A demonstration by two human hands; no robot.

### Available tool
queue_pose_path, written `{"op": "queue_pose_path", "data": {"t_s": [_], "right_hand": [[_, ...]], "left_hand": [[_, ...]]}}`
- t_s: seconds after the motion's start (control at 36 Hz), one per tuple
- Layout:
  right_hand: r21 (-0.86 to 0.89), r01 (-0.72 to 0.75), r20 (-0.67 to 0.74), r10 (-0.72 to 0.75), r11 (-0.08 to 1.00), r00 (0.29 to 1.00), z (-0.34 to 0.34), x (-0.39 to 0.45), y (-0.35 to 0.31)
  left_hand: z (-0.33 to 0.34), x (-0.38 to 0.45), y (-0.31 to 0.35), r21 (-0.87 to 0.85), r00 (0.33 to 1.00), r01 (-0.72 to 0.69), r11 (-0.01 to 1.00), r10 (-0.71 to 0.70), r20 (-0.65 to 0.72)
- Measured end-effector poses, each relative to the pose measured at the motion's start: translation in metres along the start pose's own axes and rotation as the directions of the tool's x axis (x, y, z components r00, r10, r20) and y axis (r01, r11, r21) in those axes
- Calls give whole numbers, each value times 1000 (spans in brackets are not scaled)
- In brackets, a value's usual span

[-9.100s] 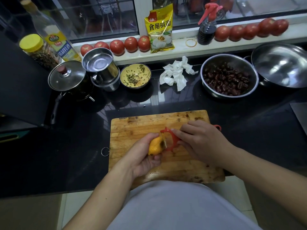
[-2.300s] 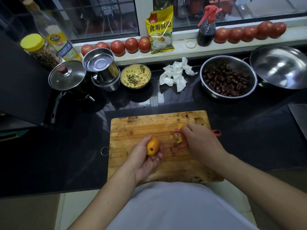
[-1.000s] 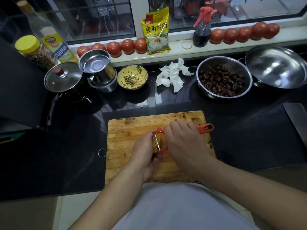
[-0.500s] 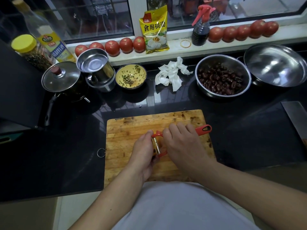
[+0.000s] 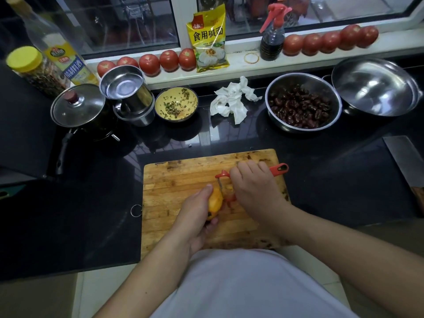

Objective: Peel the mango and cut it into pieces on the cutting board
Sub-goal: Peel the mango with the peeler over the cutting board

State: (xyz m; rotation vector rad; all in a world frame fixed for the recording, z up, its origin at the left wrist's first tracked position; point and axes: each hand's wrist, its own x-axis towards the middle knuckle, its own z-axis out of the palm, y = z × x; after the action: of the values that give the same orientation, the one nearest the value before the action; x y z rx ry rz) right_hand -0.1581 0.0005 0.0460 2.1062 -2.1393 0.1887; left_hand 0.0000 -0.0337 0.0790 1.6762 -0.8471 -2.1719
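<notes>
On my feed the yellow packet (image 5: 209,40) on the windowsill reads 食用碱面; the oil bottle (image 5: 61,56) at far left has a label too small for me to read. My left hand (image 5: 196,215) has its grip curled round the mango (image 5: 214,204), holding it just above the cutting board (image 5: 174,191) on the black bench (image 5: 91,203). My right hand (image 5: 255,189) grips the red peeler (image 5: 278,169), blade against the fruit's upper end. Half a second ago the mango was almost hidden behind my fingers; now its orange side shows and the peeler head sits higher, nearer the far tip. A cleaver (image 5: 406,164) lies at the right edge.
</notes>
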Motion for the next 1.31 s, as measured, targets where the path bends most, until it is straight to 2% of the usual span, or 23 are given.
{"op": "queue_pose_path", "data": {"t_s": [0.11, 0.31, 0.36, 0.39, 0.42, 0.44, 0.47, 0.5, 0.61, 0.72, 0.81, 0.89, 0.97, 1.11, 1.19, 1.31], "right_hand": [[-18, 0, 133, 2, 1000, 991, 10, 3, 23], [-159, -62, 299, 108, 985, 948, 19, 2, 61], [-98, -157, 331, 181, 983, 926, 15, 4, 60], [33, -273, 347, 245, 962, 905, 10, 5, 58], [221, -408, 395, 301, 886, 868, 3, 8, 54], [414, -547, 498, 322, 728, 805, -5, 10, 48], [555, -635, 588, 287, 537, 756, -11, 11, 40], [623, -648, 625, 220, 437, 749, -17, 10, 31], [721, -640, 651, 56, 264, 757, -26, -2, -9], [762, -642, 626, 158, 88, 764, -21, -7, -23], [744, -665, 649, 170, 62, 742, -21, -8, -21], [754, -653, 636, 170, 72, 753, -21, -9, -17], [757, -638, 598, 246, 139, 763, -24, -6, -11], [778, -609, 523, 379, 154, 763, -24, 1, 2], [764, -631, 520, 452, 133, 725, -20, 4, 10], [748, -661, 507, 590, 61, 628, -12, 8, 34]], "left_hand": [[-5, -4, 1, -1, 999, 7, 1000, -7, 46], [-26, -2, 3, -46, 977, 113, 993, -102, 188], [-31, 2, 1, -69, 976, 117, 991, -102, 193], [-32, 4, -1, -79, 977, 118, 990, -101, 188], [-34, 7, -2, -88, 978, 118, 989, -100, 181], [-35, 9, -3, -95, 980, 115, 989, -97, 172], [-35, 11, -4, -101, 983, 109, 989, -92, 160], [-34, 12, -5, -102, 985, 101, 990, -85, 149], [-27, 12, -7, -54, 995, 11, 998, -5, 100], [-18, 11, -10, 78, 989, -144, 986, 141, 39], [-16, 12, -13, 135, 983, -185, 973, 185, 9], [-17, 13, -15, 134, 981, -190, 972, 193, -3], [-19, 13, -16, 85, 990, -143, 986, 141, 26], [-19, 10, -8, -24, 993, -42, 999, 44, 113], [-20, 9, -5, -25, 988, -24, 999, 27, 155], [-31, 10, -4, -50, 984, 42, 998, -32, 176]]}}
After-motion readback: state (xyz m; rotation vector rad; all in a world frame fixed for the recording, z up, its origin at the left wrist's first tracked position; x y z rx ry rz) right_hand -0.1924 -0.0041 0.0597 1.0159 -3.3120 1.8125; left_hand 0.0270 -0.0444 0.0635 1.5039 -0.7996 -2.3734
